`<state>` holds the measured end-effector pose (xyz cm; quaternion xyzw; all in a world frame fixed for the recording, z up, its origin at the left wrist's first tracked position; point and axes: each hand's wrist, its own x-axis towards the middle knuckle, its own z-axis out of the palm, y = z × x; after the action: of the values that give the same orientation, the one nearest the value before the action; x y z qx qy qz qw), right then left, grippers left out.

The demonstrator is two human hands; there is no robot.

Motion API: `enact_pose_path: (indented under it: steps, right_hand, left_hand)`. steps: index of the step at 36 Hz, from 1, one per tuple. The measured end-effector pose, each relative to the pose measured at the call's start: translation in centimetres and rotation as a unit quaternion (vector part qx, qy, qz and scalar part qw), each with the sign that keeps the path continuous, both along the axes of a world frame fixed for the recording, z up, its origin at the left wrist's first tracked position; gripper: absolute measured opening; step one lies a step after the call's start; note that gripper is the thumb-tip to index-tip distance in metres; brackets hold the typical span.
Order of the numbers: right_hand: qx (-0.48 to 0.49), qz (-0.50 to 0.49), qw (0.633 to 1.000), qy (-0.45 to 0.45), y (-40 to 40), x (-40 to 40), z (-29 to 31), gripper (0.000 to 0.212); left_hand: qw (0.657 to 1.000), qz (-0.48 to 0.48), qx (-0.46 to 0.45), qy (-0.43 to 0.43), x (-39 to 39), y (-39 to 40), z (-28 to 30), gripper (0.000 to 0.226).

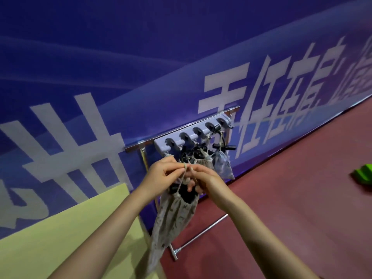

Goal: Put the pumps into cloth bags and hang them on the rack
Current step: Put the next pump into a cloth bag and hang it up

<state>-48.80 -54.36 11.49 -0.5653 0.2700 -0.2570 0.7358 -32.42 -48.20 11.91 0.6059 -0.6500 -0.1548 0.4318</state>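
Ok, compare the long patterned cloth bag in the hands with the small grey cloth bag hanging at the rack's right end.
The long patterned cloth bag hangs from cords pinched by both hands; the small grey cloth bag hangs from the grey hook rack. The long bag's mouth gapes around something black; the grey bag's is cinched. Both are drawstring cloth.

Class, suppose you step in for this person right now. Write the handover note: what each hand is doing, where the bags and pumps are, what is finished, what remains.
Left hand: pinches the drawstring of the cloth bag.
Right hand: fingers curled at the same string, just above the bag mouth.
The bag hangs from the string below both hands, with a black pump showing at its mouth.
Done: two filled bags already hang on the rack.
Left: close this bag and hang it on a free hook at the left end.
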Motion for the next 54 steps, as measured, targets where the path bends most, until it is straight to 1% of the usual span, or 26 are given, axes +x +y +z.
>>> enact_pose_path:
  steps: [3,6,10,13,15,17,20,21,23,25,27,29,31,32,34,37,39,41,43,46,48,51,54]
  right_hand:
    - [0.035,0.004,0.999,-0.010,-2.6,-2.9,0.3,0.013]
    - [0.046,0.016,0.999,-0.015,-4.9,-5.7,0.0,0.024]
    - [-0.001,0.014,1.000,0.004,-7.2,-8.8,-0.4,0.025]
    - [-0.049,-0.008,0.998,0.030,-8.9,-11.0,-0.8,0.027]
    - [-0.071,-0.022,0.996,0.045,-9.9,-12.4,-1.0,0.028]
    - [-0.084,-0.026,0.995,0.044,-11.1,-13.5,-1.4,0.030]
    - [-0.097,-0.031,0.994,0.034,-12.7,-14.3,-1.9,0.027]
    - [-0.096,-0.036,0.994,0.032,-13.4,-14.5,-2.0,0.028]
    - [-0.091,-0.044,0.994,0.039,-14.8,-14.9,-2.2,0.033]
    - [-0.091,-0.050,0.993,0.047,-16.3,-15.3,-2.2,0.034]
    - [-0.085,-0.054,0.994,0.053,-17.8,-15.4,-2.4,0.034]
    - [-0.074,-0.059,0.994,0.056,-19.7,-15.2,-2.6,0.029]
    - [-0.059,-0.066,0.994,0.057,-21.6,-15.2,-2.8,0.019]
    - [-0.056,-0.068,0.994,0.062,-22.7,-15.1,-3.0,0.017]
    - [-0.058,-0.069,0.993,0.073,-24.9,-14.9,-3.3,0.015]
    - [-0.069,-0.067,0.991,0.097,-28.3,-13.7,-3.3,0.015]
    - [-0.071,-0.057,0.989,0.117,-30.1,-13.0,-3.2,0.015]
    - [-0.067,-0.030,0.989,0.129,-32.1,-12.1,-2.7,0.014]
    - [-0.082,-0.009,0.985,0.149,-34.3,-11.1,-2.2,0.017]
    - [-0.109,0.014,0.978,0.175,-36.7,-9.9,-2.1,0.021]
    - [-0.132,0.029,0.973,0.187,-38.1,-9.2,-2.4,0.023]
    - [-0.162,0.045,0.965,0.198,-40.4,-8.2,-2.8,0.021]
    - [-0.179,0.065,0.962,0.197,-43.1,-7.4,-2.9,0.022]
  left_hand:
    - [0.998,0.026,-0.002,0.052,-3.0,-2.9,-0.1,0.026]
    - [0.997,0.032,-0.011,0.062,-6.0,-5.6,-0.2,0.024]
    - [0.996,0.021,0.006,0.087,-9.6,-8.1,-0.6,0.021]
    - [0.995,0.018,0.019,0.098,-11.7,-9.7,-1.2,0.027]
    - [0.992,0.014,0.044,0.114,-13.1,-10.7,-1.9,0.028]
    - [0.986,0.014,0.073,0.150,-14.6,-11.9,-2.7,0.028]
    - [0.964,0.018,0.110,0.243,-16.5,-13.1,-3.4,0.030]
    - [0.956,0.021,0.115,0.269,-17.0,-13.6,-3.5,0.028]
    - [0.949,0.028,0.120,0.291,-17.7,-14.8,-4.0,0.021]
    - [0.950,0.033,0.128,0.283,-18.0,-16.2,-4.4,0.019]
    - [0.961,0.027,0.117,0.250,-17.7,-18.1,-5.3,0.021]
    - [0.981,0.007,0.097,0.170,-16.9,-20.5,-6.2,0.023]
    - [0.992,-0.012,0.087,0.086,-16.3,-22.7,-6.8,0.008]
    - [0.995,-0.018,0.076,0.055,-16.0,-23.9,-7.0,0.007]
    - [0.999,-0.017,0.045,0.012,-15.8,-26.3,-7.5,0.011]
    - [0.999,0.019,0.004,-0.036,-15.4,-29.5,-7.7,0.006]
    - [0.993,0.065,-0.015,-0.094,-14.7,-31.2,-7.7,0.021]
    - [0.986,0.089,-0.040,-0.133,-13.7,-33.0,-7.6,0.034]
    - [0.983,0.101,-0.052,-0.143,-12.4,-34.8,-7.2,0.030]
    - [0.983,0.100,-0.022,-0.155,-10.3,-37.4,-6.7,0.024]
    - [0.985,0.053,-0.005,-0.162,-9.2,-38.8,-7.0,0.022]
    - [0.985,-0.038,0.037,-0.164,-7.8,-40.8,-7.6,0.041]
    - [0.986,-0.091,0.074,-0.121,-7.0,-42.8,-8.0,0.043]
